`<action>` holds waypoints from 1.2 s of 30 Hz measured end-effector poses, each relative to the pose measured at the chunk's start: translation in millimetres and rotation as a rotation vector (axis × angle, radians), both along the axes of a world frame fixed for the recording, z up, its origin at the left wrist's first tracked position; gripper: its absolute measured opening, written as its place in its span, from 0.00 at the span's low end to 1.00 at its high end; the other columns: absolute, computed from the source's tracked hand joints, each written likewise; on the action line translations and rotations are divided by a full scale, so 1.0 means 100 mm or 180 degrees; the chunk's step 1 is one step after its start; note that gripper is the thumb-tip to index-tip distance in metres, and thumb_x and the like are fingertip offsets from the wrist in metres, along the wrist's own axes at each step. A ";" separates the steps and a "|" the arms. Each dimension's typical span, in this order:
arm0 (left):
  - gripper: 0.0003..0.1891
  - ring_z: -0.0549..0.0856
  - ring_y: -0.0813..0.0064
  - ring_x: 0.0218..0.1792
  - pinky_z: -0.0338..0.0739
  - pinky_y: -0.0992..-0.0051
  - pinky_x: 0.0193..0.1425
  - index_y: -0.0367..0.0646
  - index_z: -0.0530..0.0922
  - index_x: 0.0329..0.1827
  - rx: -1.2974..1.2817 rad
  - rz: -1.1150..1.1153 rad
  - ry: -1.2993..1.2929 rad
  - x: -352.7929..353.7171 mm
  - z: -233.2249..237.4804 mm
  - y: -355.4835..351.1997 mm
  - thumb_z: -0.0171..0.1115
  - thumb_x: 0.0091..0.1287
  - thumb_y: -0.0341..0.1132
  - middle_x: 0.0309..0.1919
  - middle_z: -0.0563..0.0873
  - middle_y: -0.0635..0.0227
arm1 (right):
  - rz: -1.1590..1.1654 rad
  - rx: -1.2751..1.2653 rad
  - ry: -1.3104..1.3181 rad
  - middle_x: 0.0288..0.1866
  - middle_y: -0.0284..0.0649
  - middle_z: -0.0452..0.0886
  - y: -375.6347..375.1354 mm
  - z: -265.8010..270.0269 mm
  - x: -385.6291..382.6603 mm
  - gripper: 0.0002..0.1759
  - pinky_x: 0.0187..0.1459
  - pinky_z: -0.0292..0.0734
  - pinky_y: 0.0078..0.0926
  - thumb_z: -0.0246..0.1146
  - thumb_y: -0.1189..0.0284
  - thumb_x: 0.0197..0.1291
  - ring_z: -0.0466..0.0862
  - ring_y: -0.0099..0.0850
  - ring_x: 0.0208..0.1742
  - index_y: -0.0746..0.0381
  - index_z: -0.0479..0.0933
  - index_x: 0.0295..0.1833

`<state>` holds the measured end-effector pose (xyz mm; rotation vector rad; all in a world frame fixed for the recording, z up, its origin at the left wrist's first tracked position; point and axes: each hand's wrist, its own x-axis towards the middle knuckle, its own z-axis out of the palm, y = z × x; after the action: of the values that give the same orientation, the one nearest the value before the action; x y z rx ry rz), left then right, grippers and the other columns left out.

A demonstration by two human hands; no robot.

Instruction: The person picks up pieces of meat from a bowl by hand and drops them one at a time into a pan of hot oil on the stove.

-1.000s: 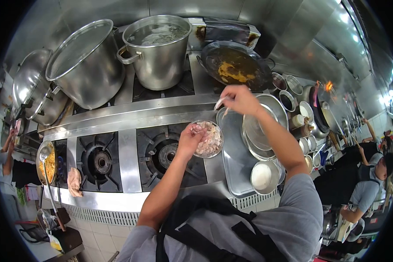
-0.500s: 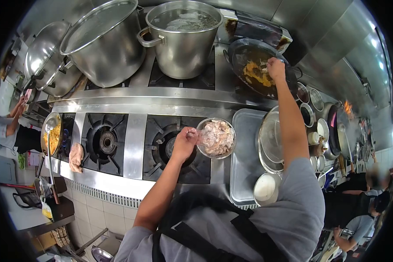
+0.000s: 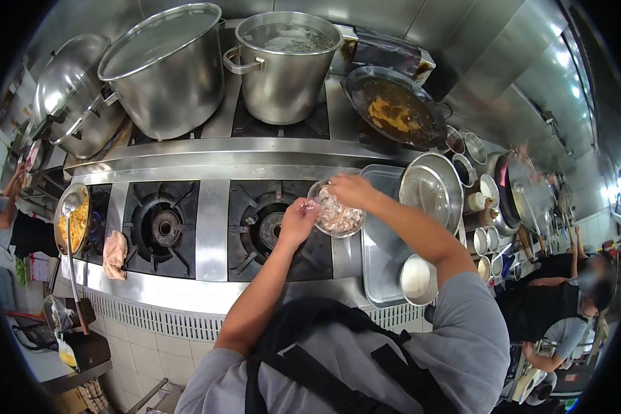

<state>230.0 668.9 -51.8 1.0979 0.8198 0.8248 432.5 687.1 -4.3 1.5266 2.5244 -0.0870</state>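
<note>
A metal bowl (image 3: 357,230) filled with pale, flour-dusted raw meat pieces (image 3: 339,215) is in front of me, between the front burner and a tray. At its left rim, my left hand (image 3: 301,219) is closed, with fingertips at the edge of the bowl. My right hand (image 3: 350,190) reaches over the far side of the bowl with curled fingers on the meat; what they pinch is hidden. Farther back on the right, a black wok (image 3: 424,131) holds oil with an orange-brown clump of frying pieces (image 3: 393,114).
Large steel pots (image 3: 290,86) line the back burners. Right of the bowl lie a grey tray (image 3: 379,276), a round strainer (image 3: 431,183) and a white bowl (image 3: 419,279). At left are a pan of yellow food (image 3: 76,221) and a cloth (image 3: 114,255). Co-workers (image 3: 545,310) stand at both sides.
My right hand has come back from above the wok to the meat in the bowl. My left hand stays at the bowl's left rim. The view has shifted slightly.
</note>
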 end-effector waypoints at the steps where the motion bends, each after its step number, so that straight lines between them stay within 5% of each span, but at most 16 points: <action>1: 0.03 0.77 0.85 0.26 0.69 0.84 0.29 0.38 0.74 0.38 0.0018 0.0000 -0.0016 -0.01 -0.02 0.01 0.58 0.65 0.28 0.27 0.82 0.71 | 0.0123 0.0352 0.0203 0.43 0.40 0.80 -0.01 -0.09 0.06 0.14 0.44 0.77 0.41 0.62 0.72 0.46 0.78 0.41 0.48 0.56 0.78 0.42; 5: 0.03 0.78 0.84 0.28 0.72 0.83 0.31 0.36 0.74 0.40 0.0376 0.0008 0.0139 -0.08 0.03 0.01 0.56 0.66 0.26 0.29 0.82 0.68 | -0.0569 0.0073 0.1096 0.37 0.38 0.78 -0.15 0.42 0.05 0.12 0.41 0.76 0.31 0.58 0.77 0.48 0.80 0.36 0.42 0.60 0.76 0.41; 7: 0.04 0.79 0.83 0.29 0.72 0.82 0.32 0.36 0.74 0.41 0.0413 -0.0085 0.0213 -0.05 0.07 0.03 0.56 0.66 0.26 0.30 0.82 0.67 | -0.1413 -0.0693 0.2553 0.33 0.35 0.77 -0.19 0.60 0.08 0.12 0.39 0.74 0.24 0.54 0.81 0.51 0.77 0.26 0.37 0.61 0.76 0.42; 10: 0.04 0.80 0.82 0.31 0.73 0.82 0.34 0.37 0.74 0.42 0.0443 -0.0010 0.0128 0.13 0.10 0.09 0.56 0.66 0.26 0.32 0.82 0.68 | -0.1080 -0.0344 0.3204 0.27 0.39 0.77 -0.23 0.55 0.16 0.11 0.36 0.71 0.27 0.56 0.76 0.50 0.76 0.29 0.29 0.61 0.76 0.42; 13: 0.07 0.81 0.80 0.34 0.75 0.81 0.39 0.39 0.73 0.45 0.0228 -0.0251 -0.0179 0.23 0.60 0.03 0.55 0.65 0.22 0.35 0.82 0.69 | -0.1080 -0.0211 0.2923 0.28 0.41 0.77 -0.34 0.75 0.08 0.10 0.36 0.73 0.28 0.59 0.73 0.50 0.78 0.31 0.31 0.62 0.78 0.40; 18: 0.17 0.81 0.78 0.41 0.77 0.79 0.44 0.39 0.66 0.53 0.0538 -0.0322 -0.0604 0.48 0.57 0.10 0.56 0.62 0.18 0.41 0.80 0.64 | -0.0963 -0.0218 0.2767 0.30 0.42 0.78 -0.45 1.02 0.08 0.11 0.35 0.74 0.32 0.66 0.68 0.48 0.80 0.35 0.32 0.62 0.80 0.37; 21: 0.18 0.81 0.77 0.42 0.77 0.79 0.45 0.38 0.64 0.54 0.0013 -0.0428 -0.0872 0.54 0.61 0.09 0.56 0.63 0.19 0.43 0.80 0.62 | -0.0956 -0.0245 0.2514 0.30 0.43 0.79 -0.38 1.04 0.27 0.11 0.36 0.75 0.32 0.68 0.67 0.47 0.80 0.36 0.32 0.62 0.81 0.34; 24: 0.19 0.81 0.76 0.43 0.78 0.78 0.46 0.37 0.63 0.56 0.0129 -0.0262 -0.0847 0.55 0.58 0.10 0.56 0.63 0.20 0.45 0.80 0.60 | -0.0896 0.0642 0.2339 0.32 0.45 0.80 -0.09 1.19 0.69 0.11 0.38 0.75 0.33 0.69 0.66 0.46 0.81 0.40 0.33 0.62 0.81 0.31; 26: 0.20 0.80 0.76 0.44 0.77 0.78 0.48 0.38 0.63 0.57 0.0128 -0.0227 -0.0389 0.45 0.45 0.12 0.57 0.63 0.22 0.46 0.80 0.58 | -0.1199 0.1434 0.2019 0.31 0.48 0.81 0.24 1.13 1.18 0.10 0.42 0.76 0.33 0.69 0.68 0.43 0.82 0.43 0.37 0.62 0.81 0.29; 32: 0.12 0.80 0.81 0.42 0.75 0.80 0.47 0.37 0.71 0.49 0.0285 0.0156 -0.0245 0.14 -0.01 0.17 0.58 0.62 0.23 0.42 0.81 0.63 | -0.1975 0.0781 0.1095 0.32 0.48 0.83 0.78 0.71 2.24 0.08 0.43 0.77 0.37 0.67 0.71 0.44 0.83 0.43 0.39 0.61 0.82 0.32; 34: 0.08 0.79 0.84 0.39 0.74 0.81 0.43 0.36 0.74 0.43 0.0763 0.0030 0.0774 0.06 0.04 0.21 0.59 0.62 0.24 0.39 0.82 0.65 | -0.2055 0.0959 0.1001 0.33 0.49 0.83 0.78 0.62 2.43 0.09 0.46 0.77 0.38 0.63 0.73 0.46 0.83 0.45 0.41 0.60 0.83 0.36; 36: 0.08 0.82 0.77 0.36 0.76 0.75 0.41 0.36 0.76 0.40 0.0957 0.0189 0.0891 0.11 0.03 0.23 0.59 0.57 0.22 0.36 0.82 0.62 | -0.2262 0.0923 0.0843 0.34 0.50 0.83 0.70 0.76 2.39 0.10 0.46 0.77 0.39 0.62 0.74 0.46 0.82 0.46 0.42 0.60 0.82 0.36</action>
<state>240.9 692.2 -48.9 1.4846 0.9858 0.8745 671.8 757.2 71.9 2.6191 2.0922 -0.0203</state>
